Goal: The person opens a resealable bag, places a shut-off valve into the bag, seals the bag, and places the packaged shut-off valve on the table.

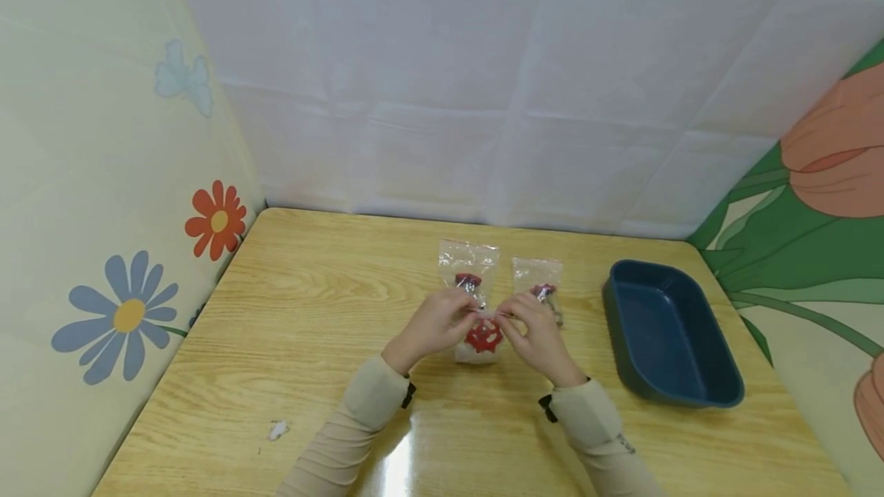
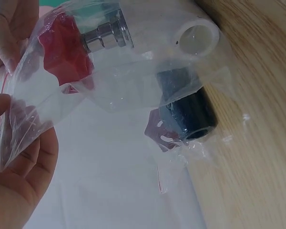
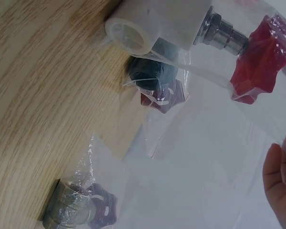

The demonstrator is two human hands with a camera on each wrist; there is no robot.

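Note:
My left hand and right hand pinch the top edge of a clear zip bag from either side. Inside it is a white valve with a silver stem and a red handwheel; the white body sits low, close to the tabletop. Just behind, a second clear bag holds a black valve with a red handwheel. Beyond my right hand lies a third bag, with a brass-coloured valve and a red-purple handwheel in it.
A dark blue plastic basin stands at the right of the wooden table. A small white scrap or worn patch shows at the front left. White cloth hangs behind, and flower-patterned panels flank both sides.

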